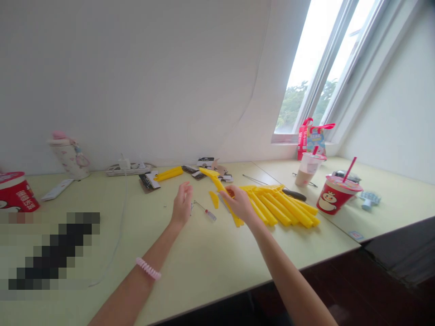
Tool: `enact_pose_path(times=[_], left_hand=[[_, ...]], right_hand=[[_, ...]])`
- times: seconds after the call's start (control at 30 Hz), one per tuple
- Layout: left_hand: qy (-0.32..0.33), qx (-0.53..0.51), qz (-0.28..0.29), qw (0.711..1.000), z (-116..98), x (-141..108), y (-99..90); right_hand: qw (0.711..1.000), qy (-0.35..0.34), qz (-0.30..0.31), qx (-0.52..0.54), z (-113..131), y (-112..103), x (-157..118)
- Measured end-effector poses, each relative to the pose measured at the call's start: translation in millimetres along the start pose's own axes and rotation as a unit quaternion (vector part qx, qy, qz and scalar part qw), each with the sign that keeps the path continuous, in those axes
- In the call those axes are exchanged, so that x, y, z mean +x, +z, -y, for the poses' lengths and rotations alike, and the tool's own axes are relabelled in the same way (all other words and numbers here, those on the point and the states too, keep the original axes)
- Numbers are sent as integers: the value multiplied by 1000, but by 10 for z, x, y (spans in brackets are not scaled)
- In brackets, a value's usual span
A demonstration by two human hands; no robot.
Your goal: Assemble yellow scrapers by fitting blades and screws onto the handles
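My right hand (238,202) is closed around a yellow plastic tool (215,176) with a narrow handle and a flared end pointing up and left. My left hand (182,206) is raised over the table, fingers loosely stretched, and nothing shows in it. Beside it lie a few small metal bits, partly hidden by the hand, and a screwdriver (208,213) with a clear handle. A loose yellow blade-shaped piece (214,199) rests between my hands. To the right of my right hand, several yellow tube-handled pieces (283,208) lie side by side in a pile.
Behind are another yellow piece (170,174), black-and-white cards (149,181) and a power strip (129,169). A red cup (335,195), a milky drink cup (307,170) and a gift bag (311,140) stand right. A bottle (70,157) and red tub (16,192) stand left.
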State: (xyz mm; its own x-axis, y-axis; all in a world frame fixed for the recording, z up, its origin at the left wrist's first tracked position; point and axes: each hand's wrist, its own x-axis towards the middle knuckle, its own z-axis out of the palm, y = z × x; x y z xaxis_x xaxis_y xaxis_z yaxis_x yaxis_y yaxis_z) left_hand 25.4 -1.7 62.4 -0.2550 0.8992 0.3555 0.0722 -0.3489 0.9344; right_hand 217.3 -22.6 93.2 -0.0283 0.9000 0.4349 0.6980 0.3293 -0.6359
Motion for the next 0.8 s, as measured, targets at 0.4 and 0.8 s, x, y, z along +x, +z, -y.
enact_pose_path(times=[0.4, 0.8], left_hand=[[-224, -283, -57, 931, -122, -155, -129], [-194, -185, 14, 963, 21, -258, -8]], right_hand=[[995, -11, 98, -15, 113, 146, 165], [965, 110, -5, -238, -345, 249, 139]])
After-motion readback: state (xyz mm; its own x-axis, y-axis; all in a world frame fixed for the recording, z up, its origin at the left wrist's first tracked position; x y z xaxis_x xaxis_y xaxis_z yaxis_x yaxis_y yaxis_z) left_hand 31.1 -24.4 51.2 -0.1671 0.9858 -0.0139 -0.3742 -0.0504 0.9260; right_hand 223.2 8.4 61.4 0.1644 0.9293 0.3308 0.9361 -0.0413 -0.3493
